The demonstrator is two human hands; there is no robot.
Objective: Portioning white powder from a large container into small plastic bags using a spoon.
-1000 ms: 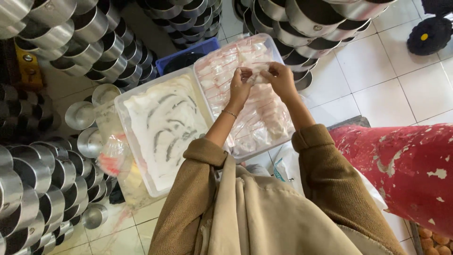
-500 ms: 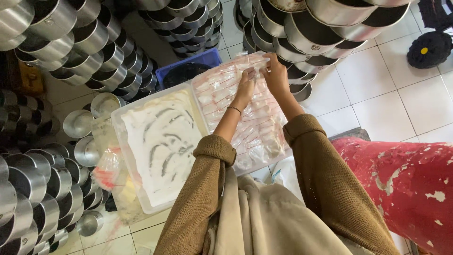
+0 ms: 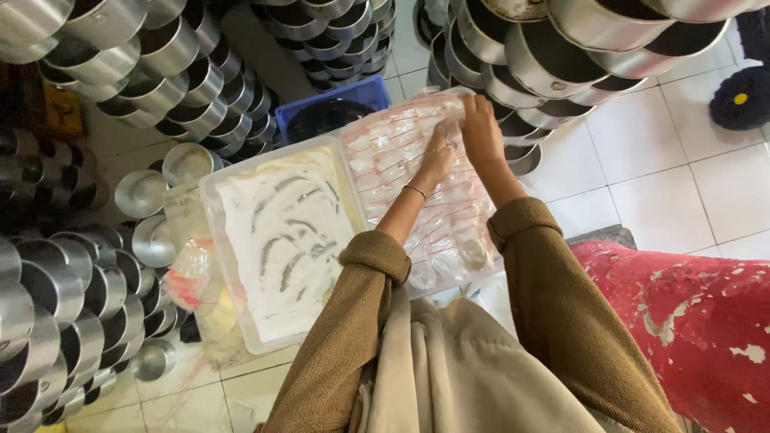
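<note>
Both my hands reach into the right-hand clear plastic tub (image 3: 481,277), which is full of small clear bags (image 3: 393,152) of white powder with red strips. My left hand (image 3: 437,156) rests on the bags near the tub's far end, fingers curled on one small bag. My right hand (image 3: 481,128) is beside it, touching the same spot on the pile. Whether either hand really grips a bag is hard to tell. To the left stands a second clear tub (image 3: 210,208) holding loose white powder (image 3: 281,240) with finger marks in it.
Stacks of shiny metal pots (image 3: 160,64) ring the tubs on the left, back and right. A blue crate (image 3: 337,100) sits behind the tubs. Loose plastic bags (image 3: 192,273) lie left of the powder tub. A red, paint-flecked surface (image 3: 690,313) is at the right, on white floor tiles (image 3: 642,144).
My hands have come down from holding a small bag up between the fingertips and now press on the pile in the tub. The camera view has shifted slightly.
</note>
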